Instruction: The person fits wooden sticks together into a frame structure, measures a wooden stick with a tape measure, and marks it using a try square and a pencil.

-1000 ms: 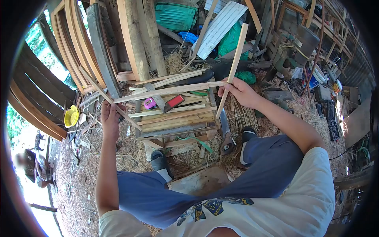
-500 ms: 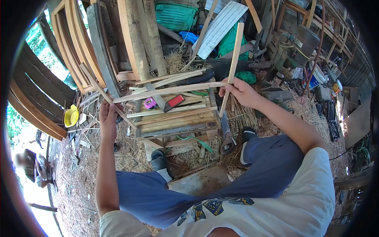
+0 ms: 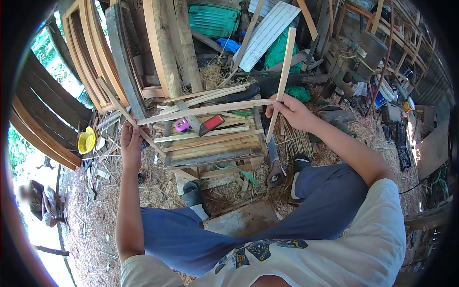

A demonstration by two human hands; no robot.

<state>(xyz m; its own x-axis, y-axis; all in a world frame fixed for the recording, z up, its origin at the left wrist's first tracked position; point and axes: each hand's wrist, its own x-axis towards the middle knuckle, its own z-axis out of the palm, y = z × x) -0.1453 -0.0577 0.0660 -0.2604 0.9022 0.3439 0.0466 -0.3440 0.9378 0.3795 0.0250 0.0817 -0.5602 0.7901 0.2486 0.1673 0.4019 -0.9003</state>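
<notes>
Our low bench (image 3: 210,158) is rough wood. Over it, we hold up a flat, pale long wood strip (image 3: 215,107), with a straight right strip (image 3: 282,79) and left strip (image 3: 114,100) crossing its ends. Our right hand (image 3: 291,112) and left hand (image 3: 130,141) each pinch one crossing, fingers closed. A rounded pink tape measure (image 3: 181,125) lies on the bench.

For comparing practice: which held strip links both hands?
The middle strip, spanning left hand to right hand; the left strip and right strip each meet one hand.
</notes>
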